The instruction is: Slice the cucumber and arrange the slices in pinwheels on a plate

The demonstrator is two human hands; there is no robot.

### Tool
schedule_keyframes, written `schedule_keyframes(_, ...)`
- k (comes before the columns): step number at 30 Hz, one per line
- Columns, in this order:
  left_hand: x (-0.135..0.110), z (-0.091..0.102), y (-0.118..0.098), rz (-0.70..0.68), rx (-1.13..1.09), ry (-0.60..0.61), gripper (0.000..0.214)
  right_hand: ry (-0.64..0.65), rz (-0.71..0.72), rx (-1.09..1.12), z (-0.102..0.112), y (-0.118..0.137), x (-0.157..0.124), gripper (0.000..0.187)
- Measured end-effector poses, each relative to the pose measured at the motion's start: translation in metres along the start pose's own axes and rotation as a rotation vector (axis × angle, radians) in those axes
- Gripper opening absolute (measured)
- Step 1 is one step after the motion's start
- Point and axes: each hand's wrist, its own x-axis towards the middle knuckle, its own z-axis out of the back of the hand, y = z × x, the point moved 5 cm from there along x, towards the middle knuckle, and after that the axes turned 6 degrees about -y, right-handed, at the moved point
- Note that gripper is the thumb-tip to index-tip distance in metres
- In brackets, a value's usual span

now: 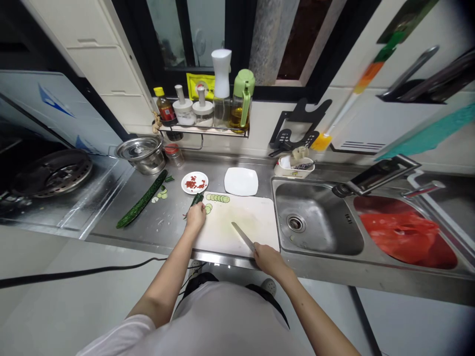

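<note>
My right hand [266,258] is wrapped round the handle of a kitchen knife [243,235]. The blade lies low over the white cutting board [222,237] and points to the far left. At the board's left edge, my left hand [196,216] is closed against a dark green cucumber piece [197,198]; its fingertips are partly hidden. Beside it are a couple of loose cucumber slices [208,208]. A row of overlapping cucumber slices [217,198] lies along the board's far edge.
Left on the counter lie a whole cucumber [143,200] and some scraps [162,194]. Behind the board stand a plate of chopped red bits [195,183] and a white plate [241,181]. The sink [319,217] adjoins on the right; a steel pot [143,154] sits back left.
</note>
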Motion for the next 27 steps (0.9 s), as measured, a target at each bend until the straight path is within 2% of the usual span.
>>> schedule_keyframes(18,-0.004,0.000,-0.004,-0.031,0.064,0.006,0.028,0.023,-0.030,0.033,0.004,0.003,-0.002,0.030)
schedule_keyframes(23,-0.006,0.001,-0.007,-0.041,0.032,-0.054,0.024,-0.005,-0.023,0.058,0.000,0.002,-0.002,0.030)
schedule_keyframes(27,-0.004,-0.001,-0.019,-0.093,-0.016,-0.114,0.024,-0.061,-0.063,0.084,-0.003,-0.004,0.001,0.025)
